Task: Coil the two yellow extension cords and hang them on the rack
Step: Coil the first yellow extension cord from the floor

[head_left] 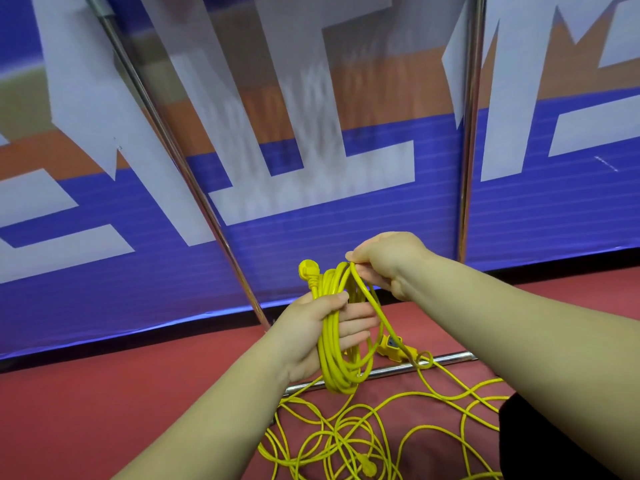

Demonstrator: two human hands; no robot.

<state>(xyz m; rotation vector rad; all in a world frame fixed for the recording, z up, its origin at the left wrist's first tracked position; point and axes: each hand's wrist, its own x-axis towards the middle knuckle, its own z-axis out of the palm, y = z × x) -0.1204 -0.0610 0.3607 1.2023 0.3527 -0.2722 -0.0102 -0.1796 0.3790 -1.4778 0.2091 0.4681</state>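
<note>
Head view: one frame, looking forward and down; clock positions are read from the frame's centre.
Left hand: just below centre at 6 o'clock. Its grip is closed round the coiled cord, with the thumb over the strands and the fingers showing behind them.
Coiled cord: yellow, several loops bunched together. It hangs down through the left hand, its lower end in front of the base bar.
Plug: yellow, standing up at the coil's top left, above the left thumb.
Right hand: toward 5 o'clock, at the top right of the coil. Its grip is a narrow pinch on a single strand.
Single strand: runs from the pinch down across the coil's right side toward the socket block.
Socket block: yellow with dark openings, behind the coil's right edge and near the base bar. Whether it rests on the floor cannot be told.
Loose cord: yellow tangled loops on the floor, from 6 to 5 o'clock.
Second plug: yellow, among the loops at the bottom edge.
Rack, slanted pole: metal, running from 11 o'clock down to the floor.
Rack, upright pole: metal, at 2 o'clock.
Rack, base bar: metal, lying on the floor.
Floor: red.
Backdrop: blue banner with large white shapes and an orange band, behind the rack.
Dark cloth: at 4 o'clock, under the right forearm; unidentifiable.
</note>
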